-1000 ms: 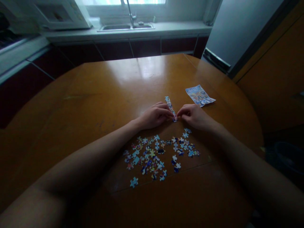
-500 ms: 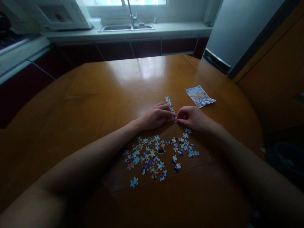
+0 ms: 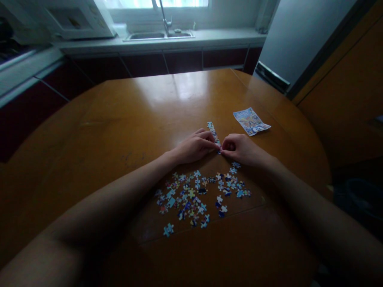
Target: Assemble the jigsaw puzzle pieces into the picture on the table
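Observation:
A narrow strip of joined puzzle pieces (image 3: pixel 213 130) lies on the wooden table, running away from me. At its near end my left hand (image 3: pixel 199 146) touches it with bent fingertips. My right hand (image 3: pixel 239 148) is closed in a pinch at the same end, from the right; its fingertips hide what they hold, if anything. The two hands' fingertips nearly meet. Closer to me, several loose puzzle pieces (image 3: pixel 191 193) are scattered, and a small group (image 3: pixel 168 229) lies apart at the front left.
The wooden table (image 3: pixel 125 115) fills most of the view. A crumpled printed sheet (image 3: pixel 251 120) lies beyond my right hand. Behind the table are a counter with a sink (image 3: pixel 149 36), a white microwave (image 3: pixel 74 20) and a fridge (image 3: pixel 302 36).
My right hand's fingertips have shifted very slightly left, closer to my left fingertips at the strip's near end. The loose pieces have not moved.

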`<state>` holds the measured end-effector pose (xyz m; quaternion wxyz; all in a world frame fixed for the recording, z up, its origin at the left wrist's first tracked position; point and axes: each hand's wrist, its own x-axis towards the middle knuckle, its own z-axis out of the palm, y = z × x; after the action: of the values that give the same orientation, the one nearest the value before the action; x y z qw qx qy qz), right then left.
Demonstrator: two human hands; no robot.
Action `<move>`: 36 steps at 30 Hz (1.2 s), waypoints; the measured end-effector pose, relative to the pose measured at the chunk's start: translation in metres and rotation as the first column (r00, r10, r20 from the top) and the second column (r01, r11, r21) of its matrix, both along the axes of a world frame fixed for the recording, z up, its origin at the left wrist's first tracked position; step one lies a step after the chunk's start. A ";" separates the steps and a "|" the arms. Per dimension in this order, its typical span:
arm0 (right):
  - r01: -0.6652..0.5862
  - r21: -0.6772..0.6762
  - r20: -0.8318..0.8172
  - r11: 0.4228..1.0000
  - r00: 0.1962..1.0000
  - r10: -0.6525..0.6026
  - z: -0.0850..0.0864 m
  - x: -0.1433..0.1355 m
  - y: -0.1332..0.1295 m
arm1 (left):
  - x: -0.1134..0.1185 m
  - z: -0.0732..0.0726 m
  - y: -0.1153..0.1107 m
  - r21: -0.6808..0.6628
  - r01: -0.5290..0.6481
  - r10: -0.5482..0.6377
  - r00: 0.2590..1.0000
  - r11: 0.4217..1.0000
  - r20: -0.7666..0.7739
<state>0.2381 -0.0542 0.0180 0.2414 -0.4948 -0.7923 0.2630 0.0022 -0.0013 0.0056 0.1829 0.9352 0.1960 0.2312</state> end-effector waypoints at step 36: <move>-0.072 -0.032 -0.076 0.997 0.995 0.069 0.003 0.006 0.004 | -0.002 -0.003 0.001 0.034 0.010 -0.011 0.999 0.999 0.041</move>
<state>0.2441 -0.0500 0.0205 0.2528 -0.4604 -0.7951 0.3033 0.0005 -0.0003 0.0025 0.1723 0.9342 0.1832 0.2529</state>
